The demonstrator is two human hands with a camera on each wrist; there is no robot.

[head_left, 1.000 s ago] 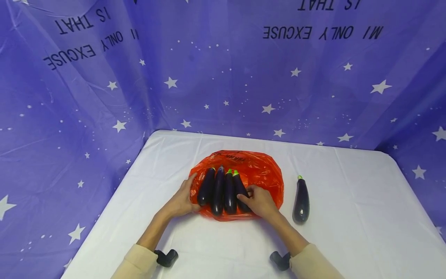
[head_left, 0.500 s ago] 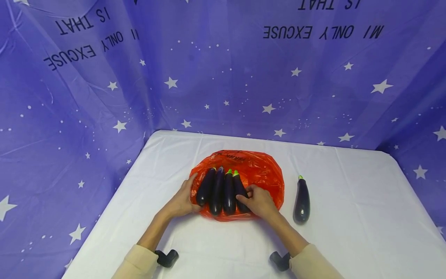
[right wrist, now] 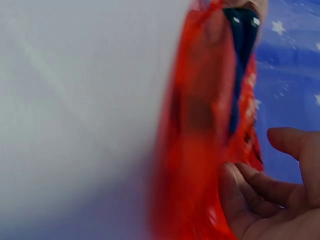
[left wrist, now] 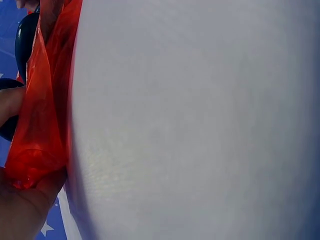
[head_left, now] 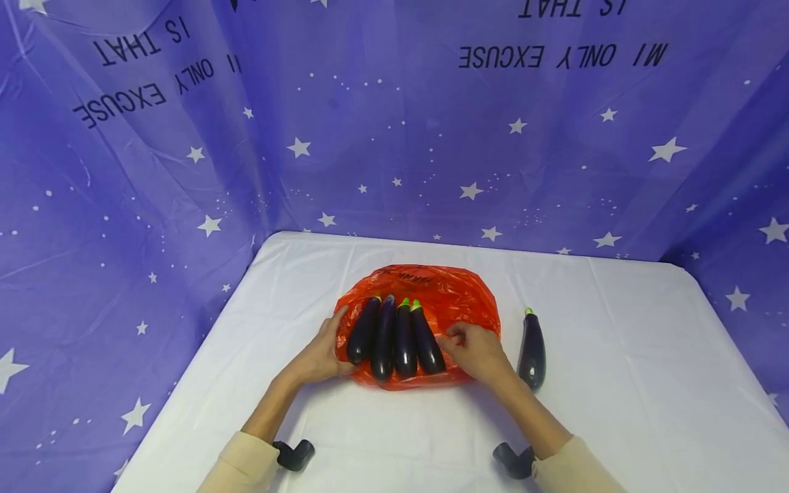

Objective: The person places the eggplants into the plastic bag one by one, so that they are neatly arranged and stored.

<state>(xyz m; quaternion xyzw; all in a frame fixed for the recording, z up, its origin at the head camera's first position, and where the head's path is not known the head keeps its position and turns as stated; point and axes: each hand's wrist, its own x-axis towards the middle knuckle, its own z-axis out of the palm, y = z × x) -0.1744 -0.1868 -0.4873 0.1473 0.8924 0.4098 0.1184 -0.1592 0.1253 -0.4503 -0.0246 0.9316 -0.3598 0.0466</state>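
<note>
A red plastic bag [head_left: 471, 291] lies on the white-covered table with its mouth spread wide. Several dark purple eggplants [head_left: 383, 342] rest side by side in it, stems pointing away. At the bag's left edge my left hand [head_left: 319, 355] holds the film between thumb and fingers; the left wrist view shows the gathered bag [left wrist: 42, 115] there. My right hand [head_left: 477, 352] is over the bag's right side, apart from the nearest eggplant [head_left: 428, 342]. In the right wrist view its fingers [right wrist: 232, 195] are loosely bent beside the blurred bag film, with nothing gripped.
One more eggplant [head_left: 533, 352] lies on the table [head_left: 641, 342] right of the bag, its lower end close to my right forearm. Black wrist-worn pieces [head_left: 296, 456] show near both sleeves. A purple star-patterned curtain [head_left: 394, 123] stands behind the table and along its sides.
My right hand has let go of the rightmost eggplant in the bag and moved a little to the right. The left hand keeps its place on the bag edge.
</note>
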